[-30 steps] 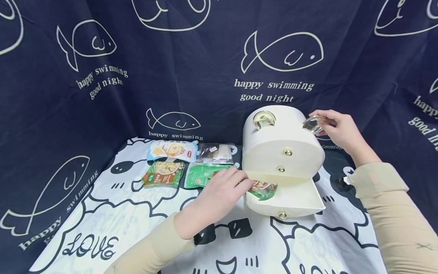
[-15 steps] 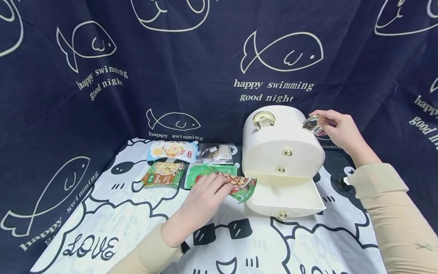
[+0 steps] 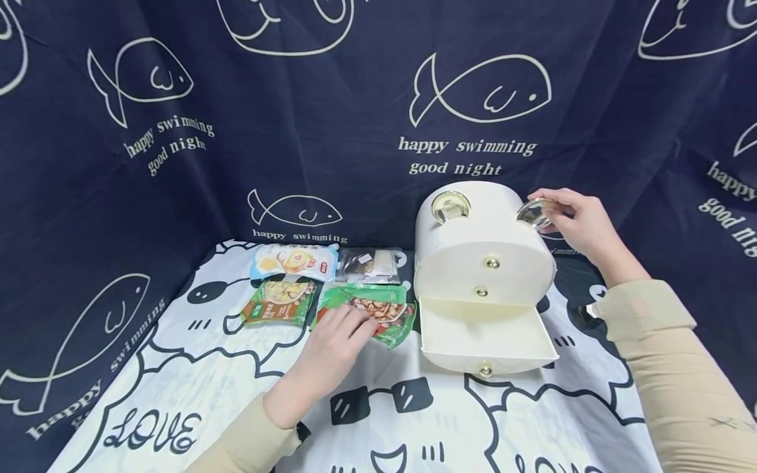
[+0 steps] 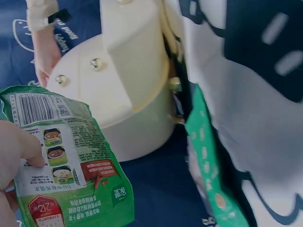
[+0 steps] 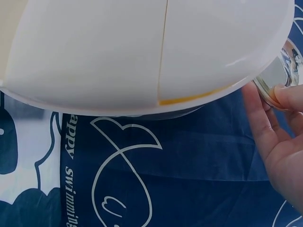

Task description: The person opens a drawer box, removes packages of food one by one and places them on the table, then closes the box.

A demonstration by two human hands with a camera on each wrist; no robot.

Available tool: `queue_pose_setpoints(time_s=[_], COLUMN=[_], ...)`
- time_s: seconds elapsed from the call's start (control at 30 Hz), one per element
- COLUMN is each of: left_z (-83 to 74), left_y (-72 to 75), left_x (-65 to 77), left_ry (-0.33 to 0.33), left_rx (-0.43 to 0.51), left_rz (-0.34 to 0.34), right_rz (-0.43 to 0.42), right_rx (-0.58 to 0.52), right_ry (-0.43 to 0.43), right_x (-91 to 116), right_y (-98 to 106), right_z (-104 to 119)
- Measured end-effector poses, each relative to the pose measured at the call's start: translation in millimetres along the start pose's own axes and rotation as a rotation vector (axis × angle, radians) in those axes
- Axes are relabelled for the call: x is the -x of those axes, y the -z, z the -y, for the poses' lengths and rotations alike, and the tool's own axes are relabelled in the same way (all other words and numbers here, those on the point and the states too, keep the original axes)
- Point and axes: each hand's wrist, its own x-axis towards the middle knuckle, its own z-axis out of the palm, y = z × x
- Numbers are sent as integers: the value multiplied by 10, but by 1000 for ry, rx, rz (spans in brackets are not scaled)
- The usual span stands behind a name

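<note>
My left hand (image 3: 334, 345) grips a green seasoning packet (image 3: 387, 320) with a dish picture on its front. In the left wrist view the printed back of this packet (image 4: 71, 156) shows, my thumb (image 4: 21, 146) against it. The packet overlaps another green packet (image 3: 361, 293) on the cloth. My right hand (image 3: 582, 223) pinches the shiny round gold ear (image 3: 534, 213) on the top right of a white drawer box (image 3: 485, 269); the right wrist view shows thumb and fingers (image 5: 260, 118) at its rim. The box's lower drawer (image 3: 473, 335) is pulled out, nothing showing inside.
Left of the box lie a blue-and-white food packet (image 3: 294, 262), a clear-and-dark packet (image 3: 369, 265) and an orange-green packet (image 3: 279, 302). A second gold ear (image 3: 451, 207) is on the box's top left. A dark blue fish-print curtain (image 3: 355, 131) stands behind.
My left hand has carried the green seasoning packet leftward, out of the open drawer and over the other green packet. My right hand has stayed on the gold ear.
</note>
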Motion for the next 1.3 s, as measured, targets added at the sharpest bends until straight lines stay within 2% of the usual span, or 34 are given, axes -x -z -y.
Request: queue_pose_setpoints(time_s=[0.53,1.03,1.3], left_z=[85,105,55], left_y=[-219,-394,-439], left_x=[292,421,414], left_ry=[-29,-14,-31], left_rx=[-7,9,-74], left_rz=[119,313,463], right_rz=[-5,-15,-20], right_rx=[39,4,-17], right_ry=[-6,4,13], right_x=[10,1,-2], right_y=[-15,-30,-30], right_z=[-2,-16,-17])
